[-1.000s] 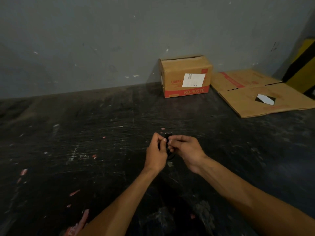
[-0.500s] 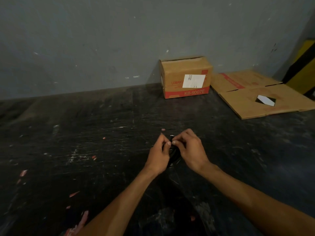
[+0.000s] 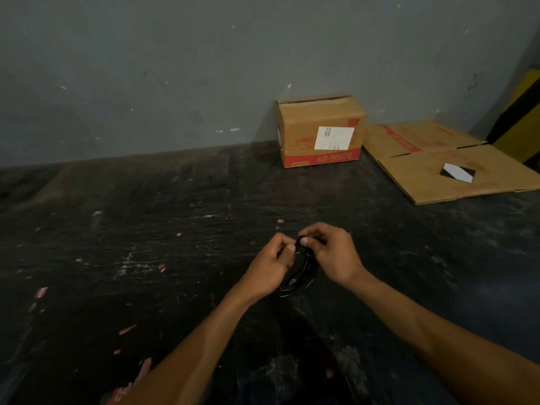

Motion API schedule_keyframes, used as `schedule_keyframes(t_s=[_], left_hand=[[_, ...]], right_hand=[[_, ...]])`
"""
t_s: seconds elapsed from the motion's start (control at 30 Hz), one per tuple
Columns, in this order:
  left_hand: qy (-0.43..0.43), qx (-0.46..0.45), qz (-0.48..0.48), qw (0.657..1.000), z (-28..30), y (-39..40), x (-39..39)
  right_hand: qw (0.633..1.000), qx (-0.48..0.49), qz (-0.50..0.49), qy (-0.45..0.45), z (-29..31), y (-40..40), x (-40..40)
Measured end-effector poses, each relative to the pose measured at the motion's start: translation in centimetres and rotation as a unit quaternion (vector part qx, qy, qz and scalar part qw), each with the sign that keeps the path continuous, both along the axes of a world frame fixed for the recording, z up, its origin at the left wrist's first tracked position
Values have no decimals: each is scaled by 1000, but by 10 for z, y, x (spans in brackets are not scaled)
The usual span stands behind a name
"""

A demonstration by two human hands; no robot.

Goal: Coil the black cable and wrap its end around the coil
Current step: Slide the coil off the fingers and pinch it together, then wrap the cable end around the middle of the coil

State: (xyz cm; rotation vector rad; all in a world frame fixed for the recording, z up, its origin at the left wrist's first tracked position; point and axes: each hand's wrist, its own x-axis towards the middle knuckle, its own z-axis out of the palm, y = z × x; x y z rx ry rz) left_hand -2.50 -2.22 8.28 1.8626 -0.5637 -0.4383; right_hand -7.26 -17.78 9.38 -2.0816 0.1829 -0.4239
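Above the dark scratched desk (image 3: 146, 258), a small coil of thin black cable (image 3: 301, 267) is held between both hands. The left hand (image 3: 270, 268) is pinched on its left side, and the right hand (image 3: 333, 255) is closed on its top. A brown cardboard box (image 3: 321, 131) is placed against the grey wall (image 3: 175, 68).

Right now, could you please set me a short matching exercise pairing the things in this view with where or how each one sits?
Things:
1. black cable
2. upright cardboard box
3. flattened cardboard
4. pink scraps

Places:
A. lying flat at the far right
B. scattered on the dark surface, left
C. held between both hands
D. standing against the grey wall

Pairs: 1-C, 2-D, 3-A, 4-B
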Motion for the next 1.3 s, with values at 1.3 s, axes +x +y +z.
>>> schedule_keyframes(t_s=[1.3], left_hand=[[167,-250,119,946,-8,-37,-6]], right_hand=[[943,244,-79,214,-60,-113,-54]])
